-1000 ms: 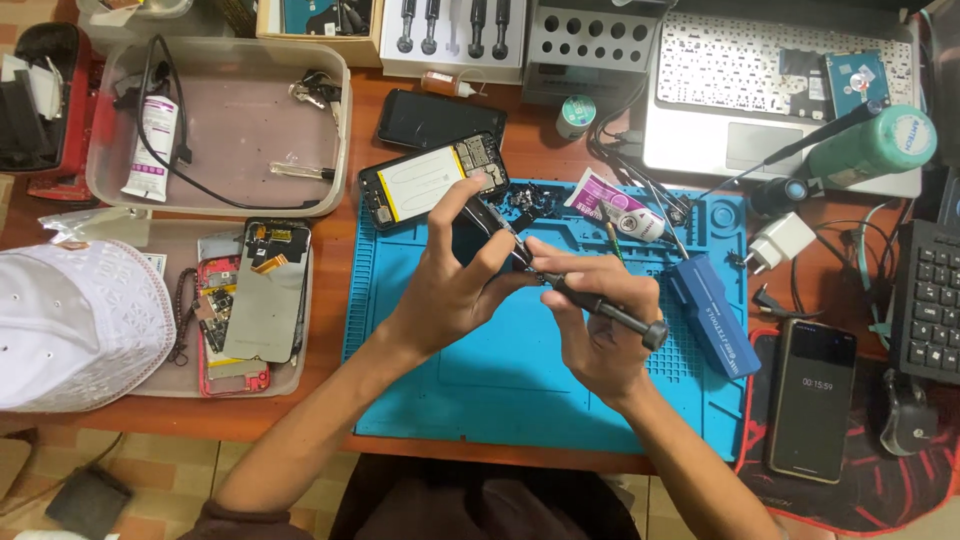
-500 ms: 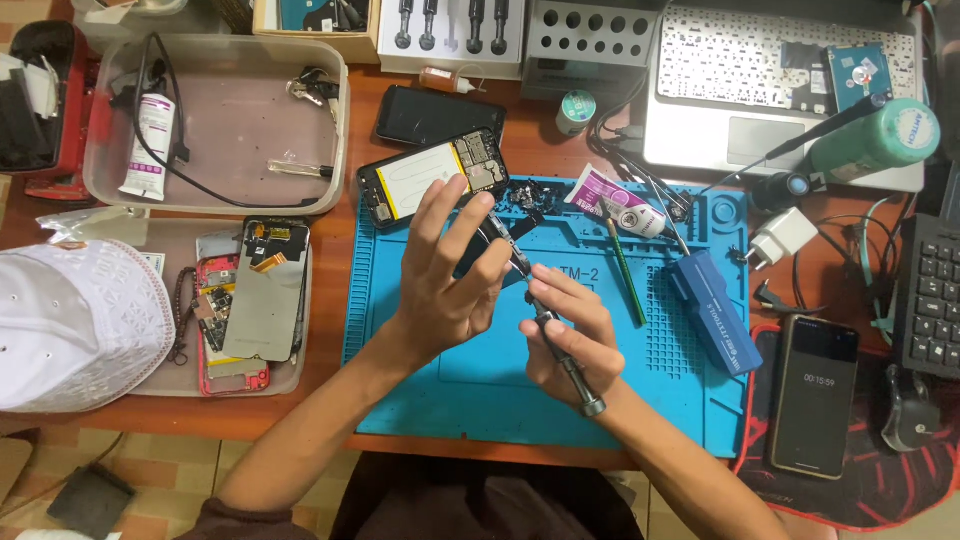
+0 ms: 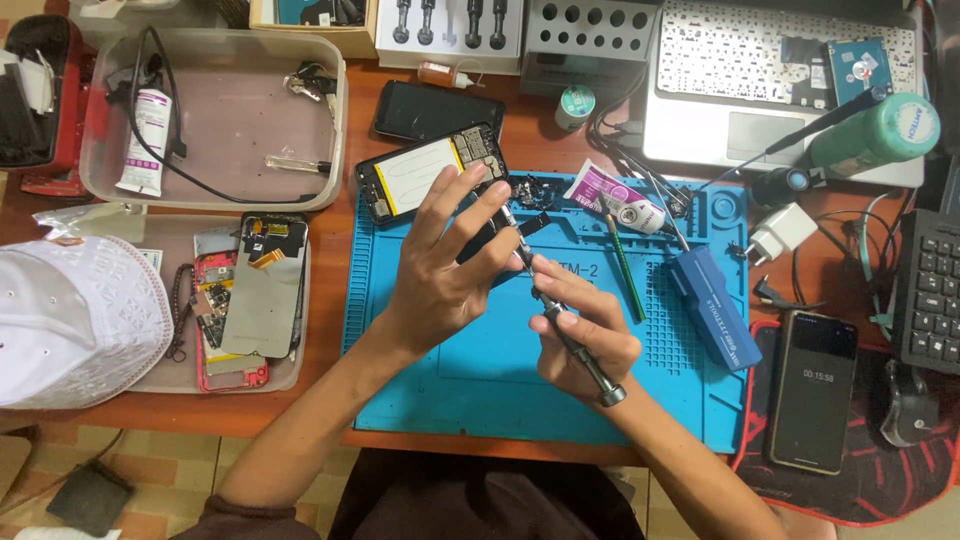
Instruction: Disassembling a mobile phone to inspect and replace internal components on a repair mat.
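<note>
Your left hand (image 3: pixel 440 275) is curled around a small dark phone part (image 3: pixel 480 240), fingers spread above it and thumb under, while your right hand (image 3: pixel 580 335) is closed on a slim precision screwdriver (image 3: pixel 565 335), its tip meeting the part just above the middle of the blue mat (image 3: pixel 420 400). The screw work looks to be in progress, not finished: the opened phone (image 3: pixel 430 180) at the mat's upper left corner lies with its back off, yellow battery and circuit board exposed, nothing refitted. The held part is mostly hidden by your fingers, so its shape is hard to tell. Right of the mat's centre lie a green pencil-like tool (image 3: pixel 625 268) and a blue box (image 3: pixel 715 308); left of the mat, on the desk (image 3: pixel 330 300), a tray (image 3: pixel 295 370) holds more stripped phones.
</note>
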